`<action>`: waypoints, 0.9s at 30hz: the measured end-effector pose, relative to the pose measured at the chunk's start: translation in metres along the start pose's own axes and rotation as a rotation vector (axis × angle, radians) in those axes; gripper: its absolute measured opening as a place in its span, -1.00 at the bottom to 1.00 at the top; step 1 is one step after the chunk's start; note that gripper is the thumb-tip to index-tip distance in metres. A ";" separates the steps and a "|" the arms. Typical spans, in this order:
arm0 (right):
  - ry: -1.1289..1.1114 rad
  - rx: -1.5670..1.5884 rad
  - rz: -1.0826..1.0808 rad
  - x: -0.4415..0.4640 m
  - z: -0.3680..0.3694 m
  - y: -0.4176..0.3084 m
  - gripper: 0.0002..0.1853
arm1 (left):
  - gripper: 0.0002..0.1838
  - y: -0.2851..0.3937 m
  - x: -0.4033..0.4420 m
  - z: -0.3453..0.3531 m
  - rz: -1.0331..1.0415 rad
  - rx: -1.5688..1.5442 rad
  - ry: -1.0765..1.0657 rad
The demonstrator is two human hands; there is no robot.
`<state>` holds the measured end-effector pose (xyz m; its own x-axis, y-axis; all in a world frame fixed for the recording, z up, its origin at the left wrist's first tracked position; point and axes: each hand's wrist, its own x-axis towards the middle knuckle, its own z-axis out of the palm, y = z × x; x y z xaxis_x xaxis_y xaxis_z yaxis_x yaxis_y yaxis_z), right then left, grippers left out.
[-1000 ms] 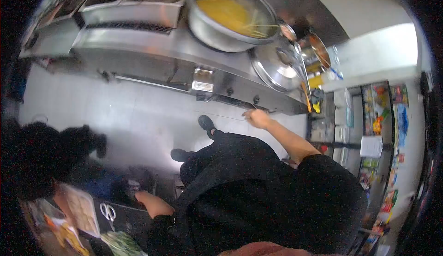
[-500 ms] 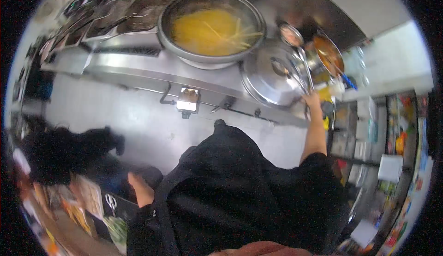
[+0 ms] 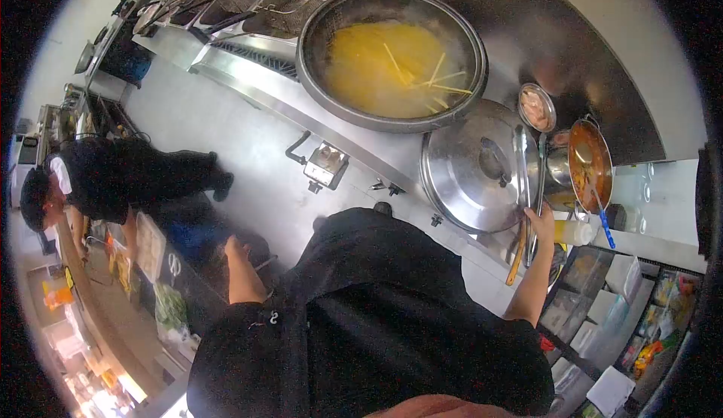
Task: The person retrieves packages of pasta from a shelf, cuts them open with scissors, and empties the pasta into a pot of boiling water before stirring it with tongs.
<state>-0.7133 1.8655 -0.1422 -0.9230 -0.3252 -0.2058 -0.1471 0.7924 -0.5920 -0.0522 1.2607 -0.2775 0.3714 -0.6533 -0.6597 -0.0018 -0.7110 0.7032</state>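
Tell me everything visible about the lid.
The lid is round, wide and shiny, apparently metal, with a dark knob near its middle. It lies knob up beside the pot. Long utensils cross its edge, seemingly resting on it, the right hand at their near ends. What sits beneath it is hidden.

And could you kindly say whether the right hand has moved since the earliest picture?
Yes: against the steel lid, the right hand has moved rightward, to the utensil handles.

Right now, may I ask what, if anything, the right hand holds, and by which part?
The right hand is at the long metal utensils, towards their near ends; whether its fingers grip them cannot be told.
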 end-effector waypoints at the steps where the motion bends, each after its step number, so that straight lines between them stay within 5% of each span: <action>1: -0.004 -0.001 0.000 0.003 0.004 0.009 -0.60 | -0.46 0.001 0.002 0.006 -0.001 0.001 0.003; 3: 0.145 0.034 0.004 0.003 0.011 0.007 -0.65 | -0.47 -0.008 0.030 0.014 -0.051 -0.021 0.180; 10: 0.202 0.030 0.095 -0.015 -0.025 -0.053 -0.60 | -0.52 -0.010 0.057 0.049 -0.143 0.057 0.048; 15: 0.255 -0.113 -0.355 -0.044 -0.079 -0.190 -0.55 | -0.58 -0.027 0.097 0.052 -0.053 -0.231 -0.125; 18: 0.085 -0.362 -0.437 -0.042 -0.083 -0.326 -0.55 | -0.60 0.001 0.057 0.046 -0.020 -0.023 -0.211; 25: -0.060 -0.889 -0.940 0.076 0.031 -0.404 -0.74 | -0.56 -0.019 0.051 0.013 -0.145 -0.124 -0.119; 27: -0.056 -0.901 -0.950 0.113 0.056 -0.405 -0.77 | -0.56 -0.019 0.018 -0.014 0.036 -0.133 -0.170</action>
<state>-0.7385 1.4790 0.0303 -0.3152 -0.9480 -0.0440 -0.9328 0.3009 0.1982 -0.0331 1.2665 -0.2993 0.2115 -0.7200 -0.6609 0.1150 -0.6532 0.7484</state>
